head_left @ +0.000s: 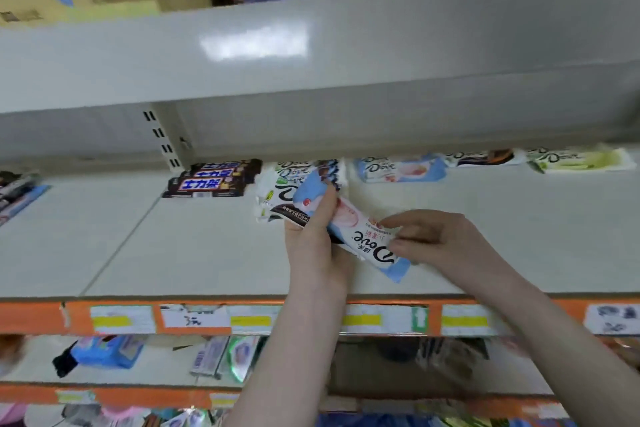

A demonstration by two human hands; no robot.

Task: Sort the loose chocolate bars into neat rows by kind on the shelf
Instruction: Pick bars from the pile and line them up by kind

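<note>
Shelf [214,253] carried rows along its back edge. Left hand [313,246] clamped a stack of bars [277,198]; right hand [433,239] fingers pinched the near end of the blue-pink bar [360,236], long axis slanting front-right to back-left, above mid-shelf.

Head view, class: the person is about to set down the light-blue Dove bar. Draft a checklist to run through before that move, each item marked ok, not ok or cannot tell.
1. Right hand pinches the light-blue Dove bar: ok.
2. Left hand holds the remaining stack of Dove bars securely: ok.
3. Matching blue Dove bar already lies at the shelf's back, marking the row: ok.
4. Bare shelf in front of that bar: ok.
5. Held bar's print aligned with the shelved bar's: not ok, it reads upside down.
6. Snickers bars kept apart from the Dove kinds: ok.
</note>
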